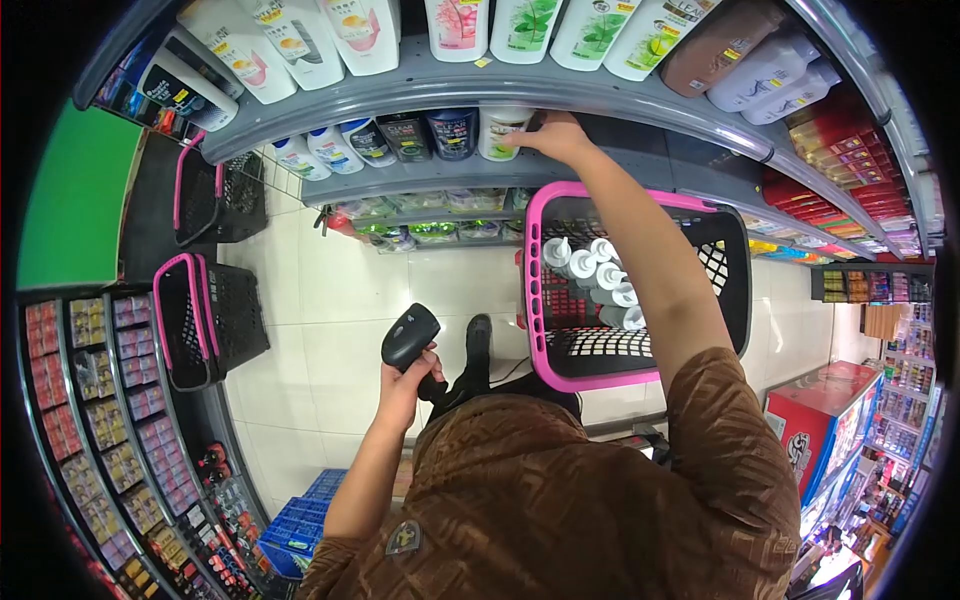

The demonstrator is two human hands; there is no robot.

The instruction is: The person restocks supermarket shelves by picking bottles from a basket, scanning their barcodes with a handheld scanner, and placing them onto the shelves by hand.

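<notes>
My left hand (410,385) is wrapped round the handle of a black handheld barcode scanner (411,338), held low over the floor. My right arm stretches forward to the lower shelf, where my right hand (556,138) grips the side of a white shampoo bottle (497,134) with a green label. The thumb lies on the bottle's front; the other fingers are partly hidden. Left of this bottle stands a dark blue bottle (453,134), in a row with several others. Below my right forearm is a black basket with a pink rim (537,300), holding several white pump bottles (604,275).
The upper shelf edge (400,92) overhangs the lower row and carries large shampoo bottles (525,28). Two black-and-pink baskets (235,320) stand at the left. A blue crate (300,530) is near my left elbow, and a red freezer (820,420) stands at the right.
</notes>
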